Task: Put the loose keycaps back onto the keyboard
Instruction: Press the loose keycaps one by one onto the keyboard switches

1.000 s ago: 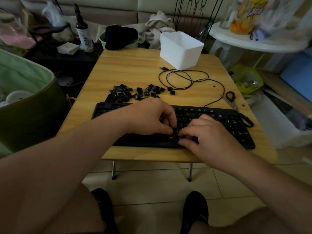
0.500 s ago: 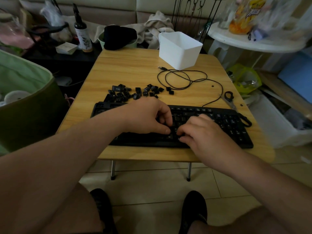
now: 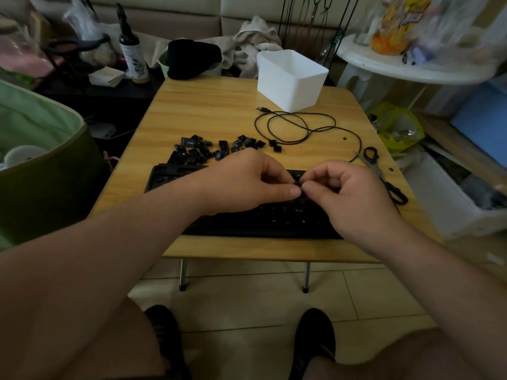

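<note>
Keycaps (image 3: 219, 148), loose, black, lie in a scattered pile on the wooden table (image 3: 208, 111) just behind the keyboard's left half; some upside down, some legend up, legends too small to read. Keyboard (image 3: 175, 172) black, full-size, along the table's near edge; its far-left corner shows bare sockets, so a good many caps look unfitted. Middle part hidden under the hands.

Left hand (image 3: 247, 182) hovers over the keyboard's centre, fingers curled, thumb and forefinger pinched together at a small dark piece, likely one keycap (image 3: 299, 184). Right hand (image 3: 348, 193) meets it at the same spot, thumb and forefinger pinching too, other fingers loosely curled. Can't tell which hand really carries the cap; both touch it.

Step in hand, as I judge: turning or passing a single cap between fingertips above the board, not yet seated. Next move needs the cap turned legend up, lined over its proper empty socket, pressed straight down until it clicks. Task looks early to midway, given the size of the pile.

Further right: white bin (image 3: 292, 78) at the table's back, black cable (image 3: 301, 124) looped in front of it, scissors (image 3: 381, 171) by the keyboard's right end.
</note>
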`<action>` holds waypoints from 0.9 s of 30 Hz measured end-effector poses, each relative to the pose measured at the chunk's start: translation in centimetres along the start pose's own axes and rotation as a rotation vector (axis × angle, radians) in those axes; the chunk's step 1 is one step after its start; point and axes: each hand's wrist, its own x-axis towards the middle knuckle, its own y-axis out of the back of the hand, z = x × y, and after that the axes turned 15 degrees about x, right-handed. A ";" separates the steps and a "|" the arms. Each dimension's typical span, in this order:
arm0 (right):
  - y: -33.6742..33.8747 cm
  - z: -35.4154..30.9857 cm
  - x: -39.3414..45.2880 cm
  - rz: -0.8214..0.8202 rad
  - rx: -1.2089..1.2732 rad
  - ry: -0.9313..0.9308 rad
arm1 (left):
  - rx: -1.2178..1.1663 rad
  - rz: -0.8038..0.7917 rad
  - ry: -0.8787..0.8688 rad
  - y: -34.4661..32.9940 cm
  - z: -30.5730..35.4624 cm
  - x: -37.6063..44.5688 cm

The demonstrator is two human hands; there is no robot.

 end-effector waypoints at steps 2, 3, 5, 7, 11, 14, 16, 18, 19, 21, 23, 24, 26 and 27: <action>-0.1 0.1 -0.1 -0.013 -0.059 0.040 | -0.004 0.019 0.031 -0.2 0.2 0.0; -0.1 0.1 -0.2 -0.026 -0.111 0.059 | -0.010 0.020 0.049 -0.3 0.2 0.1; 0.1 -0.1 -0.5 -0.040 -0.250 0.123 | -0.019 0.024 0.082 -0.5 0.2 0.2; 0.3 -0.2 -0.5 -0.053 -0.428 0.229 | -0.017 0.033 0.102 -0.7 0.3 0.3; 0.1 -0.4 -0.2 -0.095 -0.601 0.328 | -0.026 0.033 0.101 -0.7 0.4 0.3; -0.1 -0.9 -0.3 -0.096 -0.621 0.288 | -0.005 0.024 0.080 -0.9 0.5 0.2; -0.2 -1.1 -0.5 -0.097 -0.603 0.266 | 0.006 0.024 0.079 -1.0 0.5 0.3; -0.3 -1.3 -0.5 -0.083 -0.591 0.266 | 0.002 0.033 0.083 -1.1 0.4 0.4; -0.3 -1.2 -0.5 -0.076 -0.593 0.268 | -0.008 0.036 0.083 -1.1 0.4 0.5; -0.3 -1.1 -0.5 -0.076 -0.617 0.262 | -0.022 0.024 0.075 -1.1 0.4 0.5; -0.2 -1.0 -0.4 -0.095 -0.649 0.246 | -0.019 -0.012 0.059 -0.9 0.5 0.4; -0.1 -0.9 -0.3 -0.104 -0.656 0.238 | -0.009 -0.030 0.049 -0.8 0.4 0.4; 0.3 -0.9 -0.2 -0.113 -0.633 0.209 | 0.079 -0.033 0.028 -0.3 0.0 0.3; 0.6 -0.9 -0.1 -0.122 -0.603 0.175 | 0.158 -0.020 0.019 0.0 -0.4 0.3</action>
